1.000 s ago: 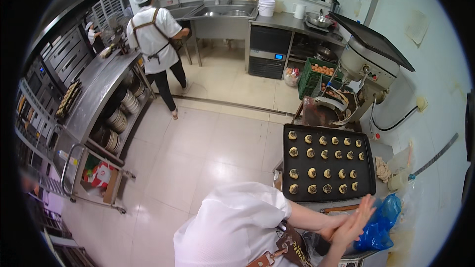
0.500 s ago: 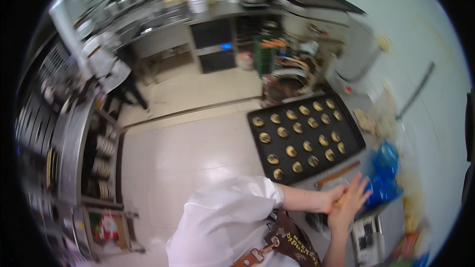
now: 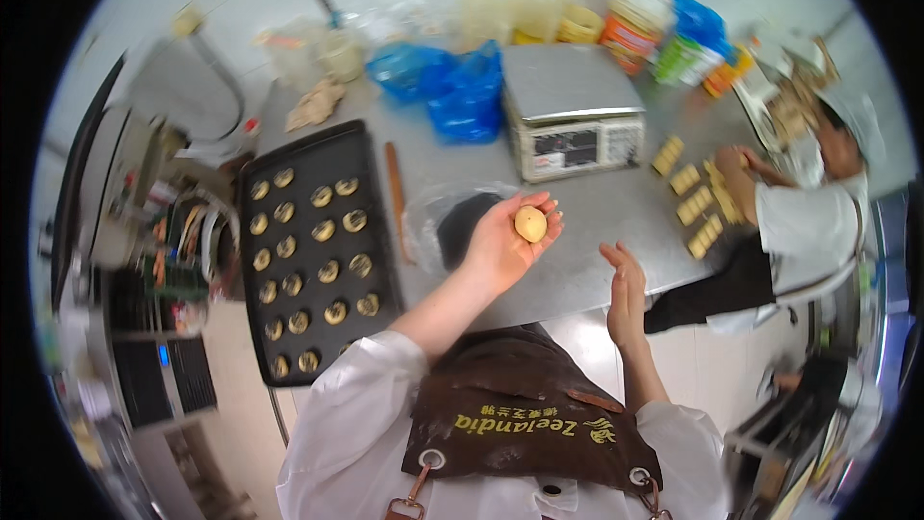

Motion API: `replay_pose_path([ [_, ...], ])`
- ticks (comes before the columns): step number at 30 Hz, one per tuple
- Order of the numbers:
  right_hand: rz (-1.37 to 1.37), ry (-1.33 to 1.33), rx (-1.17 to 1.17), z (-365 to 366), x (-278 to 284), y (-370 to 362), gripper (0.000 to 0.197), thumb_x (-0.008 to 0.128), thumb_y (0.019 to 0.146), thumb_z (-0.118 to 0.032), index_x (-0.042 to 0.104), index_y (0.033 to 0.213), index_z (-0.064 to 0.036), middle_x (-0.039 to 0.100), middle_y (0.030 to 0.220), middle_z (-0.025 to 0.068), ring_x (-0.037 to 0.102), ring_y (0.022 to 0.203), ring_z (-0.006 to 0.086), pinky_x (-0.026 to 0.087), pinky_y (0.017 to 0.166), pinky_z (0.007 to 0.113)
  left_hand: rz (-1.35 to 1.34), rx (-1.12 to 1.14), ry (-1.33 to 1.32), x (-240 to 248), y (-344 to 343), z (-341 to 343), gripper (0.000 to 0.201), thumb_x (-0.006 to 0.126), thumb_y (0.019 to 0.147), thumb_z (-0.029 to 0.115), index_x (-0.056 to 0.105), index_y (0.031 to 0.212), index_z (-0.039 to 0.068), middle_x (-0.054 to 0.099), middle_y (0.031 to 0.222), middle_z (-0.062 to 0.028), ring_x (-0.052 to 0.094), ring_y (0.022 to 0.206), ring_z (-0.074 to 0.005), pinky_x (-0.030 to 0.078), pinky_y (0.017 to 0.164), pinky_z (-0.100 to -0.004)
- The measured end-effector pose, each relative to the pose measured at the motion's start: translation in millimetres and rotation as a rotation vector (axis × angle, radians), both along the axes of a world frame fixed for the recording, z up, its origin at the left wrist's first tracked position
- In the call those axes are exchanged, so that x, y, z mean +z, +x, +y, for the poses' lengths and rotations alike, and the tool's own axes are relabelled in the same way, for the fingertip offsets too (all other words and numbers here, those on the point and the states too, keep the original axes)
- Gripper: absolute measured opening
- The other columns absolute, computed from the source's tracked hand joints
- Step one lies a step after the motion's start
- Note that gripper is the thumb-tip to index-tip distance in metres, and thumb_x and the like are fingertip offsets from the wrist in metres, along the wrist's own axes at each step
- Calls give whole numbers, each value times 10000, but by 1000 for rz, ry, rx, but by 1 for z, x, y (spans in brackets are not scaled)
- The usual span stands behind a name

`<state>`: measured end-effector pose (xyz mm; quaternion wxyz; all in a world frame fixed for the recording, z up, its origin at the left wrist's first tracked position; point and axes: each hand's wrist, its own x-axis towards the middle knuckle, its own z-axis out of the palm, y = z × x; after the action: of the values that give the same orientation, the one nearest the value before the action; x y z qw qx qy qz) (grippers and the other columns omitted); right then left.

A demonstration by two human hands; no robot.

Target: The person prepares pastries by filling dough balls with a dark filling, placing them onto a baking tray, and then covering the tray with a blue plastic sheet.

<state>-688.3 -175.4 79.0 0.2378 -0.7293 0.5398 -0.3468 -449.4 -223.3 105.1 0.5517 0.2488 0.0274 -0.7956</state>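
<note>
On the upturned palm of my left hand [image 3: 499, 248] rests a smooth, pale yellow dough ball [image 3: 530, 224], the fingers curled lightly beside it. My right hand [image 3: 626, 297] is apart from it, to the right, near the table's front edge. Its fingers are stretched out and it holds nothing. Beneath and beside my left hand lies a dark round shape under clear plastic [image 3: 452, 231], partly hidden by the hand. To the left, a black baking tray [image 3: 322, 152] carries several rows of small round pastries with dark tops.
A thin wooden stick [image 3: 396, 197] lies beside the tray. Blue plastic bags [image 3: 467, 96] and a digital scale [image 3: 573, 91] stand behind my hands. On the right, a co-worker [image 3: 813, 221] handles dough near several cut dough strips [image 3: 695, 204]. Tubs [image 3: 635, 24] line the wall.
My view has swung right from the room and sink to the worktable. My hands, earlier pressed together, have parted, and the dough ball now shows in my left palm.
</note>
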Motion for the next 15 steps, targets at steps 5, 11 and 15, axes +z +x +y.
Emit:
replay_pose_path([
  [5, -170, 54, -276, 45, -24, -40, 360, 426, 1088, -246, 662, 1230, -14, 644, 1295, 162, 519, 1306, 344, 358, 1120, 429, 251, -333, 21, -46, -43, -5, 257, 568, 1022, 294, 626, 1092, 53, 656, 1000, -96, 579, 729, -155, 494, 621, -277],
  [11, -362, 215, -411, 44, -62, -100, 367, 494, 1074, -300, 705, 1128, -4, 706, 1084, 174, 640, 1053, 303, 472, 945, 380, 333, -528, 395, -111, -99, -6, 269, 610, 989, 335, 622, 904, 80, 615, 812, -40, 460, 558, -106, 367, 474, -230],
  [15, -170, 236, -434, -1, -84, -170, 337, 631, 1001, -322, 708, 1063, 0, 708, 964, 183, 680, 868, 277, 519, 733, 368, 409, -350, 180, -157, -109, -44, 334, 607, 983, 382, 608, 988, 48, 654, 955, -94, 605, 742, -186, 508, 666, -291],
])
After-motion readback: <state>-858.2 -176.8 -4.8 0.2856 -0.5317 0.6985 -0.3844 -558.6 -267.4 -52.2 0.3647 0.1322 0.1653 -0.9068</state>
